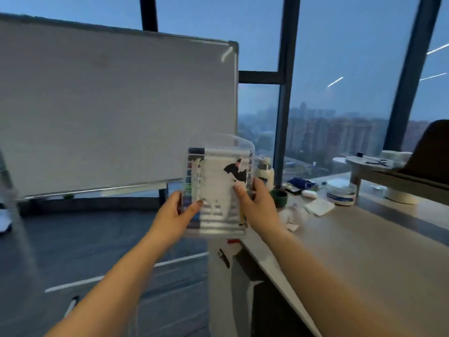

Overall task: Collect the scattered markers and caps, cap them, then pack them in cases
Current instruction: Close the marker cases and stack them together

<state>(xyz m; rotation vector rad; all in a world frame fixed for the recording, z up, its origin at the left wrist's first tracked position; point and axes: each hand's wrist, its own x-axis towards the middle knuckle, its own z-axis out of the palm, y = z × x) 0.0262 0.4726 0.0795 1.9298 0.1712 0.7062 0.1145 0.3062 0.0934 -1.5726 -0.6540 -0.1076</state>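
I hold a clear plastic marker case point(217, 188) upright in the air in front of me, at the desk's left end. Its white label carries a black bat-like picture, and coloured markers show along its left and right sides. My left hand point(176, 212) grips the case's lower left edge, thumb on the front. On the right edge my right hand point(255, 203) holds it, thumb also on the front. A single marker point(72, 305) lies on the floor at the lower left. The picture is blurred by motion.
A whiteboard point(116, 113) on a stand fills the left. The grey desk point(364, 251) runs along the right, bearing a white bottle point(266, 170), a dark green cup point(279, 197), a round tub point(341, 192), papers and small items. Big windows stand behind.
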